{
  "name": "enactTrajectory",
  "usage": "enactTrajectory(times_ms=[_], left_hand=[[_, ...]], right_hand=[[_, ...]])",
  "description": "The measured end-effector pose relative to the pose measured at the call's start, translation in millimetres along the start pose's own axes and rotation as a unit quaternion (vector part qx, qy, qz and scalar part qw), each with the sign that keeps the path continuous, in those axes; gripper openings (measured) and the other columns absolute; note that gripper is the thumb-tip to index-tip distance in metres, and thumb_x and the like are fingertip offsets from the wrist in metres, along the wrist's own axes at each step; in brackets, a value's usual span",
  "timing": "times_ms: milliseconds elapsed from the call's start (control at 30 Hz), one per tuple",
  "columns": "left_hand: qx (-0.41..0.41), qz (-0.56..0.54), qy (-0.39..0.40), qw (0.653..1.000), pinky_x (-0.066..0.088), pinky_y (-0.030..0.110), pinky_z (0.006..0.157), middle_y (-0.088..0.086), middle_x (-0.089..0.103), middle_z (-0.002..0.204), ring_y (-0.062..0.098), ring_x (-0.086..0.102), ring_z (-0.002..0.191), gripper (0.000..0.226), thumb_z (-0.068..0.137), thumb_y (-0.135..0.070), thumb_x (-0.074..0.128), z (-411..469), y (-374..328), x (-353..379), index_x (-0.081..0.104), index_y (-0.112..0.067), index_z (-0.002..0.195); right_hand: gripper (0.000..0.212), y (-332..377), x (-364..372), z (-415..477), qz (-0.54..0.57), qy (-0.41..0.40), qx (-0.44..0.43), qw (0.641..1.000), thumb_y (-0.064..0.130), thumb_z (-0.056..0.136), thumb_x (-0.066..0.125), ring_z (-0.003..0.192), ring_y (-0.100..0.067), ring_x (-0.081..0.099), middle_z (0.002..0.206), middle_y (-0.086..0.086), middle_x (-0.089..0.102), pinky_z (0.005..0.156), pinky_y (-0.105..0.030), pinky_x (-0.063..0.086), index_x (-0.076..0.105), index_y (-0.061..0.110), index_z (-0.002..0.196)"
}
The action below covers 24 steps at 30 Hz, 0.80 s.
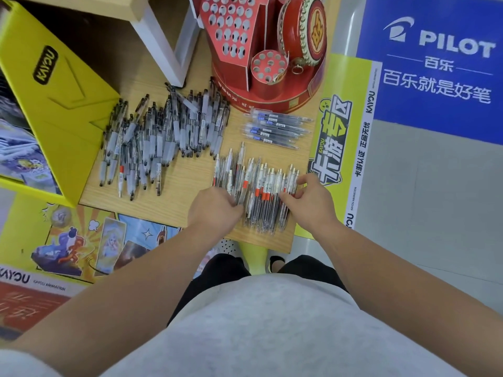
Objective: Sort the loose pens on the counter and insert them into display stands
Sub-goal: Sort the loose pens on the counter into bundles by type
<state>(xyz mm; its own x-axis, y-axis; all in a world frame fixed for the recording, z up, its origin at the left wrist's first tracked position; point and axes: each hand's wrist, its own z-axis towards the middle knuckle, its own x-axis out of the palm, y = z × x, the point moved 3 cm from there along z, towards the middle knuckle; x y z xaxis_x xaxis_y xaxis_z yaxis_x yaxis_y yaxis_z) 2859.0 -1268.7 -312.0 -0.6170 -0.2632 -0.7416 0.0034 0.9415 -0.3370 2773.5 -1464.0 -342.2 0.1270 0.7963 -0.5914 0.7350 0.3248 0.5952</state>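
On the wooden counter (187,186) lie three groups of pens. A big pile of clear pens with grey grips (158,137) fills the left side. A small row of blue-labelled pens (275,127) lies to the right, near the stand. Nearest me is a row of clear pens with red-orange bands (261,191). My left hand (215,210) touches the left edge of this row with curled fingers. My right hand (307,197) pinches pens at its right edge. A red display stand (245,36) with round holes and a drum ornament stands at the back.
A yellow KAYOU box (51,85) borders the counter on the left. A white shelf frame (160,42) rises at the back. A yellow banner (343,137) hangs along the counter's right edge, beside a blue PILOT sign (441,61). The floor lies to the right.
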Motion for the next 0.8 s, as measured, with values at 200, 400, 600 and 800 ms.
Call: enactTrajectory(times_ms=[200,400,600,800], left_hand=[[0.005,-0.039,-0.12,0.992,0.052,0.034,0.071,0.006,0.067,0.106,0.024,0.065,0.089,0.033,0.094,-0.039,0.064,13,14,-19,0.067,-0.013,0.114],[-0.007,-0.025,-0.036,0.999,0.041,0.032,0.076,0.013,0.05,0.131,0.025,0.054,0.096,0.06,0.092,-0.053,0.062,40,26,-16,0.058,-0.005,0.127],[0.027,-0.028,-0.021,0.999,0.046,0.038,0.102,0.016,0.045,0.145,0.031,0.051,0.126,0.077,0.091,-0.055,0.063,38,23,-8,0.047,-0.004,0.145],[0.052,-0.03,-0.017,0.998,0.048,0.038,0.1,0.016,0.044,0.144,0.031,0.055,0.121,0.074,0.091,-0.053,0.063,37,24,-9,0.049,-0.005,0.145]], right_hand=[[0.039,1,0,0,-0.01,-0.005,0.002,1.0,0.037,0.09,0.071,0.068,-0.015,0.057,0.077,0.002,0.058,0.06,-0.033,0.045,0.052,0.017,0.117],[0.048,6,2,-3,-0.014,-0.012,0.012,1.0,0.037,0.091,0.07,0.067,-0.011,0.057,0.076,0.003,0.058,0.059,-0.031,0.044,0.049,0.016,0.129],[0.053,5,5,-12,-0.011,-0.013,0.036,0.999,0.038,0.092,0.07,0.074,-0.013,0.057,0.08,0.003,0.059,0.068,-0.031,0.045,0.048,0.015,0.134],[0.05,8,4,-19,-0.015,-0.027,0.06,0.998,0.04,0.093,0.067,0.068,-0.011,0.057,0.075,0.003,0.058,0.07,-0.034,0.048,0.047,0.018,0.133]])
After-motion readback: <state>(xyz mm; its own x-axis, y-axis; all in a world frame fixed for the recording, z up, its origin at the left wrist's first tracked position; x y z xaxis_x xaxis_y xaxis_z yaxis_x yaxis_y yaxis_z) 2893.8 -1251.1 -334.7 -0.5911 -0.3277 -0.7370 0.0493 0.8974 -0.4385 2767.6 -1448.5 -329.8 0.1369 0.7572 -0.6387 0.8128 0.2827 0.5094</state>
